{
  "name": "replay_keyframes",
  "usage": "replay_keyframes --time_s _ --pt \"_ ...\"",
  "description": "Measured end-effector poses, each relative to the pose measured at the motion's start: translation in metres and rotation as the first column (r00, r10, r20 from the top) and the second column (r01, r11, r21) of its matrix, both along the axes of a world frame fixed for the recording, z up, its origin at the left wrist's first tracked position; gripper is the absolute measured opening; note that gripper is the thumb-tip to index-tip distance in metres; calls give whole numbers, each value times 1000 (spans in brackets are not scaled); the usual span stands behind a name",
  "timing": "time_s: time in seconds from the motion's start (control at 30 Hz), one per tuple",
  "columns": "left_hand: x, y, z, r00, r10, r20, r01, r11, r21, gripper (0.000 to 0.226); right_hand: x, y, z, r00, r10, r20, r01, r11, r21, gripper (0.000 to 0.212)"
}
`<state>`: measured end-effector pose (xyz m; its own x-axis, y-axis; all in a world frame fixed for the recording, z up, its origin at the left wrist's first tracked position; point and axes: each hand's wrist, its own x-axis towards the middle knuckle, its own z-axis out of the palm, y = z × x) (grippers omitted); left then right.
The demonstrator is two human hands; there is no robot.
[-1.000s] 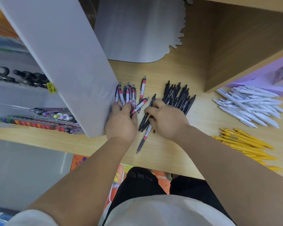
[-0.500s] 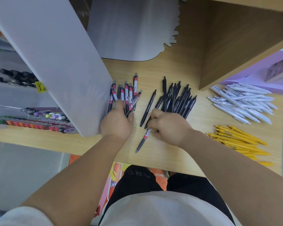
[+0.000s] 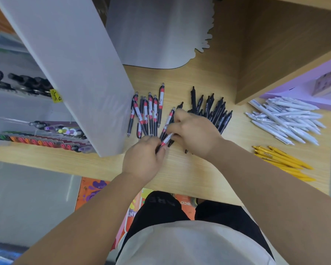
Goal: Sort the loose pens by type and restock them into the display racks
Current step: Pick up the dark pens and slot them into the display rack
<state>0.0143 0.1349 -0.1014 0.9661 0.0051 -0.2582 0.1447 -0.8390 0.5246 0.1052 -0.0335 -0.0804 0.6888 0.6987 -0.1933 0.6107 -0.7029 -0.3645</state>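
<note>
While both hands meet low over the light wooden counter, one pen with a white barrel, red band and black grip is caught between them, tilted up to the right. The left hand has its fingers curled round the pen's lower, dark end. The right hand seems to pinch the upper end between thumb and bent fingers, though blur there makes the exact hold hard to read.

Just beyond the hands, a pile of matching red, white and black pens lies roughly side by side, its left edge close to the foot of a tall white panel. To the right of that pile, partly under the right hand, spreads a cluster of all-black pens. Well apart on the right side of the counter sit a heap of white pens and, nearer the counter's front edge, a bundle of yellow pens.

On the far side of the panel, at the left, stands a clear display rack with rows of orange, red, purple and green markers and dark-capped ones above. A wooden box shelf overhangs the upper right, with a lilac carton beside the white pens.
</note>
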Motion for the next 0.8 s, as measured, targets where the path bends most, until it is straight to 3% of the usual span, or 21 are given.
replay_keyframes --time_s 0.13,0.23,0.37,0.5,0.63,0.8 --pt "18 0 1 996 72 50 -73 997 18 21 6 2 2 974 -224 40 219 971 98 32" --pt "37 2 2 981 193 35 -195 978 68 16 5 0 -2 929 -369 12 367 927 73 32" --pt "50 0 2 975 216 -62 -210 974 87 27 -3 8 -13 964 -248 -101 242 968 -64 34" --pt "47 -2 3 997 77 -11 -75 988 133 23 -7 15 -20 969 -224 -102 208 967 -148 34" --pt "41 -5 -2 988 -151 -28 153 979 132 18 -13 6 -20 960 -251 -123 234 962 -140 31" --pt "46 -2 -13 986 -137 -94 156 957 243 19 -25 -19 -18 973 -204 -110 196 977 -85 33"
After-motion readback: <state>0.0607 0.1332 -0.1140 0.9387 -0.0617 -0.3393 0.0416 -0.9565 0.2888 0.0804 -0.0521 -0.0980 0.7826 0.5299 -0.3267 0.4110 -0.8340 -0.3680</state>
